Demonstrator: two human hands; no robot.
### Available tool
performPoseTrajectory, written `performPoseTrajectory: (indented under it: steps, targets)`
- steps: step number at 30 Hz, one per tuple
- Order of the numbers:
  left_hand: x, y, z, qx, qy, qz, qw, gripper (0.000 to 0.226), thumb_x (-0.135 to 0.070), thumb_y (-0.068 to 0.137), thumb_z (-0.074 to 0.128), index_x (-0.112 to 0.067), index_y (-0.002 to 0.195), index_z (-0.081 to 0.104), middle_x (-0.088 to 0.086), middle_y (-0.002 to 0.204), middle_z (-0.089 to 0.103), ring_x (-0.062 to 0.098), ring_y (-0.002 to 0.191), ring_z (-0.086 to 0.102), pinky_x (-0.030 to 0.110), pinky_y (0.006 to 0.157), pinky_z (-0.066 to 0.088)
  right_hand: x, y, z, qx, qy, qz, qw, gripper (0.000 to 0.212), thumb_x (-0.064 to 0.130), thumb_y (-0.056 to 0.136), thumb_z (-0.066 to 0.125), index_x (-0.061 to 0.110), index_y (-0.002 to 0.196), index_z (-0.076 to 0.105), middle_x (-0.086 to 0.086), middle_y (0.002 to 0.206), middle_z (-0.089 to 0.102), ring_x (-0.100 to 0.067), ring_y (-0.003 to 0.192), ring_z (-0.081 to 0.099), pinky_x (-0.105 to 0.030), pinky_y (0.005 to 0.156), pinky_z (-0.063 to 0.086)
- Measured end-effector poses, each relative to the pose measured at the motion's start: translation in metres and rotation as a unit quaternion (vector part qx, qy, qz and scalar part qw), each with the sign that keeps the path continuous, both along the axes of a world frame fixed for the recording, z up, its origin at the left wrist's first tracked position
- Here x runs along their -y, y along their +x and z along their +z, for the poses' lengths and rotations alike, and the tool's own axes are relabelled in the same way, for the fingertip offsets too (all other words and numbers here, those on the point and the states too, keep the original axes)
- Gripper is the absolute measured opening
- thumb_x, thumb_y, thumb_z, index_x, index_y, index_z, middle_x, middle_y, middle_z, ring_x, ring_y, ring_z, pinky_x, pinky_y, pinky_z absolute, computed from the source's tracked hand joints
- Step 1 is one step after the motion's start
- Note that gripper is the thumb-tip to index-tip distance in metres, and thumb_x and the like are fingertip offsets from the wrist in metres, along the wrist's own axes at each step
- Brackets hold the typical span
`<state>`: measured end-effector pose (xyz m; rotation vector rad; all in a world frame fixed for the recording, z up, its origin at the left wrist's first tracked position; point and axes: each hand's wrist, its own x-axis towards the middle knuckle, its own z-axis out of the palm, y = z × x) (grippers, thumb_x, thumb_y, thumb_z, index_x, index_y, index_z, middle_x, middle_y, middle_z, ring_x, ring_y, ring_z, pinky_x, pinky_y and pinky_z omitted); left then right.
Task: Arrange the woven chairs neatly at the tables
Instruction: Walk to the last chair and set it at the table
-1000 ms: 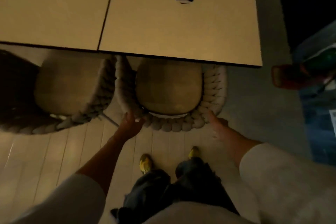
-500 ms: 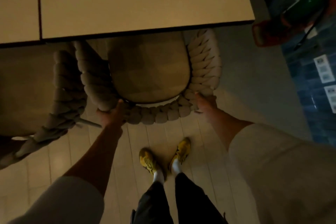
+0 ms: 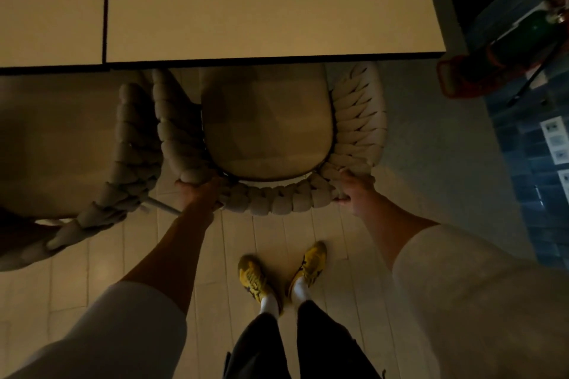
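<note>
A woven chair [image 3: 358, 120] with a thick braided rim and a tan seat cushion stands in front of me, its front tucked under the beige table [image 3: 264, 3]. My left hand [image 3: 200, 194] grips the back rim at its left corner. My right hand [image 3: 354, 191] grips the rim at its right corner. A second woven chair [image 3: 129, 138] stands close on the left, its braided arm touching or nearly touching the first chair. It is turned slightly askew, and part of it lies under the neighbouring table [image 3: 49, 3].
My feet in yellow shoes [image 3: 255, 277] stand on pale floor planks just behind the chair. At the right, a red-framed object with a green bottle [image 3: 505, 46] sits by a blue tiled wall [image 3: 529, 163]. Open floor lies between the chair and that wall.
Both hands have closed around the chair's back rim; a second ago the right hand only touched it. The chair has slid further under the table and the view has shifted closer.
</note>
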<state>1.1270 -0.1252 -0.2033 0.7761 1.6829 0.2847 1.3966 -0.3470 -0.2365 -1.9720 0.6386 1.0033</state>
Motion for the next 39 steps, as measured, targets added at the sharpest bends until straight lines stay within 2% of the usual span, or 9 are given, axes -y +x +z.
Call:
performPoseTrajectory:
  steps: [5, 9, 12, 15, 19, 26, 30, 35, 39]
  targets:
    - [0.018, -0.007, 0.010, 0.013, -0.016, 0.001, 1.000, 0.061, -0.015, 0.088, 0.078, -0.030, 0.130, 0.035, 0.011, 0.127, 0.053, 0.034, 0.108, 0.065, 0.057, 0.080, 0.062, 0.024, -0.012, 0.004, -0.015, 0.014, 0.002, 1.000, 0.087, 0.048, 0.073, 0.091, 0.019, 0.142, 0.047, -0.017, 0.138, 0.059, -0.039, 0.102, 0.069, -0.049, 0.056, 0.062]
    - [0.030, -0.018, 0.015, 0.018, -0.028, -0.007, 0.999, 0.072, -0.020, 0.091, 0.077, -0.033, 0.141, 0.028, 0.011, 0.128, 0.051, 0.037, 0.109, 0.065, 0.055, 0.075, 0.062, 0.042, -0.020, -0.004, -0.005, 0.022, -0.006, 1.000, 0.100, 0.052, 0.063, 0.097, 0.020, 0.143, 0.047, -0.014, 0.139, 0.058, -0.042, 0.112, 0.066, -0.049, 0.058, 0.062]
    - [0.036, -0.021, 0.018, 0.012, -0.026, -0.021, 0.999, 0.061, -0.022, 0.090, 0.079, -0.033, 0.125, 0.030, 0.010, 0.125, 0.050, 0.037, 0.110, 0.064, 0.050, 0.069, 0.062, 0.057, -0.019, -0.021, -0.007, 0.024, -0.006, 1.000, 0.123, 0.065, 0.036, 0.101, 0.023, 0.140, 0.051, -0.015, 0.140, 0.059, -0.042, 0.110, 0.067, -0.053, 0.061, 0.063]
    - [0.037, -0.023, 0.022, 0.017, -0.029, -0.019, 0.999, 0.059, -0.029, 0.088, 0.078, -0.031, 0.123, 0.030, 0.010, 0.129, 0.051, 0.037, 0.110, 0.065, 0.046, 0.063, 0.061, 0.057, -0.023, -0.008, -0.013, 0.046, -0.020, 0.999, 0.093, 0.048, 0.065, 0.097, 0.021, 0.141, 0.052, -0.016, 0.142, 0.059, -0.042, 0.111, 0.067, -0.050, 0.060, 0.062]
    - [0.041, -0.023, 0.033, 0.053, -0.064, 0.016, 0.996, 0.090, -0.065, 0.066, 0.065, -0.023, 0.140, 0.035, 0.016, 0.134, 0.055, 0.038, 0.113, 0.064, 0.055, 0.083, 0.059, 0.040, -0.043, 0.044, -0.035, 0.065, -0.007, 0.997, 0.066, 0.028, 0.090, 0.082, 0.015, 0.147, 0.051, -0.012, 0.145, 0.060, -0.039, 0.122, 0.065, -0.045, 0.065, 0.061]
    - [0.048, -0.030, 0.026, -0.003, -0.030, -0.041, 0.999, 0.070, -0.024, 0.088, 0.080, -0.023, 0.136, 0.030, 0.008, 0.125, 0.046, 0.033, 0.108, 0.062, 0.043, 0.063, 0.059, 0.040, -0.053, 0.062, -0.050, 0.047, -0.003, 0.998, 0.055, 0.020, 0.100, 0.071, 0.005, 0.148, 0.048, -0.018, 0.151, 0.052, -0.042, 0.133, 0.056, -0.053, 0.099, 0.055]
    - [0.051, -0.032, 0.031, -0.014, -0.040, -0.052, 0.998, 0.075, -0.024, 0.088, 0.081, -0.021, 0.141, 0.028, 0.009, 0.125, 0.045, 0.037, 0.111, 0.063, 0.052, 0.078, 0.061, 0.043, -0.058, 0.061, -0.042, 0.022, -0.005, 0.999, 0.068, 0.019, 0.097, 0.075, 0.009, 0.153, 0.040, -0.016, 0.153, 0.049, -0.041, 0.130, 0.058, -0.045, 0.072, 0.062]
    - [0.050, -0.035, 0.037, -0.043, -0.069, -0.096, 0.992, 0.073, -0.026, 0.086, 0.083, -0.027, 0.134, 0.027, 0.017, 0.130, 0.053, 0.039, 0.098, 0.070, 0.036, 0.046, 0.058, 0.045, -0.059, 0.060, -0.058, 0.026, -0.002, 0.998, 0.062, 0.019, 0.099, 0.071, 0.006, 0.153, 0.042, -0.016, 0.152, 0.050, -0.042, 0.132, 0.057, -0.048, 0.080, 0.060]
    - [0.048, -0.036, 0.037, -0.032, -0.083, -0.105, 0.990, 0.076, -0.022, 0.088, 0.081, -0.031, 0.137, 0.023, 0.019, 0.129, 0.054, 0.041, 0.092, 0.072, 0.039, 0.047, 0.059, 0.049, -0.054, 0.055, -0.054, 0.015, 0.000, 0.998, 0.061, 0.017, 0.093, 0.078, 0.008, 0.146, 0.048, -0.021, 0.148, 0.054, -0.044, 0.123, 0.062, -0.043, 0.052, 0.060]
